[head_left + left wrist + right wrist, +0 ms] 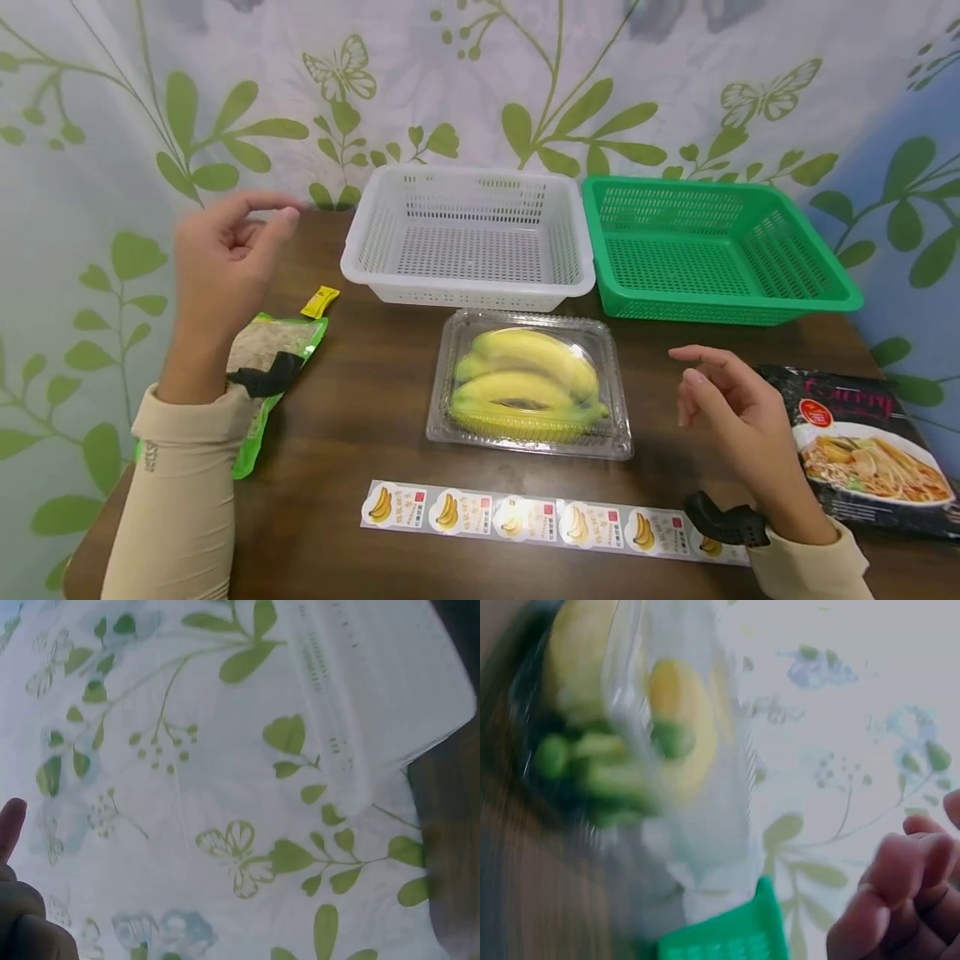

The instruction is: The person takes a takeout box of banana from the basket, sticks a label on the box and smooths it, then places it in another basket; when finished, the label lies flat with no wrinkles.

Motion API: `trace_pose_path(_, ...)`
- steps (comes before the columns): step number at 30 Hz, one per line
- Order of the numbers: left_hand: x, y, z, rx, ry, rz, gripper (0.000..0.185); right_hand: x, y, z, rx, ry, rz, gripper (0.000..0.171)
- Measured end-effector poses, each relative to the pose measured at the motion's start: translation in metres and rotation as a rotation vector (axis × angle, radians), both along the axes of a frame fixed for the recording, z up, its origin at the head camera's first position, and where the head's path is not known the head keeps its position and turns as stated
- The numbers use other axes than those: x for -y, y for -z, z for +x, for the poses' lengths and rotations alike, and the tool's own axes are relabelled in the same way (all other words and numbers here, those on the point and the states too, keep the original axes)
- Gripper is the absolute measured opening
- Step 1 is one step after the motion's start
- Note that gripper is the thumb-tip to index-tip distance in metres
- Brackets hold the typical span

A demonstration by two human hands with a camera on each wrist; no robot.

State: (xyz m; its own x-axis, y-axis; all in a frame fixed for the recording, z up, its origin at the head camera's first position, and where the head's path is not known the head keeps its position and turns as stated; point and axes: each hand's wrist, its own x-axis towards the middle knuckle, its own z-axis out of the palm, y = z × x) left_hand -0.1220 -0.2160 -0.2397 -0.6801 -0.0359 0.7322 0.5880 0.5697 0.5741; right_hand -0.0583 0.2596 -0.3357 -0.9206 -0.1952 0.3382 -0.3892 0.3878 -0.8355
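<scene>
In the head view a clear plastic clamshell box (pixel 528 446) with several bananas (pixel 525 375) inside lies closed on the table. My left hand (pixel 228 254) is raised above the table's left side, left of the white basket, its fingers loosely bent and holding nothing visible. To the right of the box hovers my right hand (pixel 738 417), also without anything in its relaxed fingers. A strip of banana stickers (pixel 555 525) lies in front of the box, its right end partly behind the right wrist. The right wrist view shows the box (pixel 697 750) blurred.
Behind the box stand a white basket (pixel 465 293) and a green basket (pixel 720 307), side by side. A small yellow packet (pixel 320 302) and a green-edged bag (pixel 281 337) lie at the left, the bag partly under my left forearm. A black noodle packet (pixel 870 450) lies far right.
</scene>
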Motion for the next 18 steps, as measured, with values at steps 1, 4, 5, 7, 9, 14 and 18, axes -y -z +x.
trace_pose_path(1,0.001,0.005,0.005,0.003,0.02,-0.043,0.013,0.003,-0.001,0.004,-0.02,-0.025,-0.032,0.032)
trace_pose_path(4,0.004,0.024,0.023,0.057,0.069,-0.17,0.014,0.014,-0.005,0.014,-0.085,-0.127,-0.107,0.029)
trace_pose_path(5,0.004,0.03,0.03,0.077,0.09,-0.218,0.016,0.019,-0.005,0.017,-0.116,-0.165,-0.122,0.028)
trace_pose_path(7,0.003,0.042,0.043,0.133,0.125,-0.308,0.022,0.03,-0.006,0.023,-0.195,-0.247,-0.138,0.028)
trace_pose_path(9,0.001,0.051,0.056,0.166,0.165,-0.373,0.027,0.043,-0.004,0.028,-0.277,-0.341,-0.151,0.025)
trace_pose_path(14,-0.008,0.071,0.082,0.206,0.273,-0.404,0.035,0.079,0.006,0.043,-0.386,-0.601,-0.098,0.022)
trace_pose_path(18,-0.022,0.097,0.094,0.228,0.396,-0.388,0.037,0.103,0.021,0.054,-0.272,-0.762,-0.06,0.026)
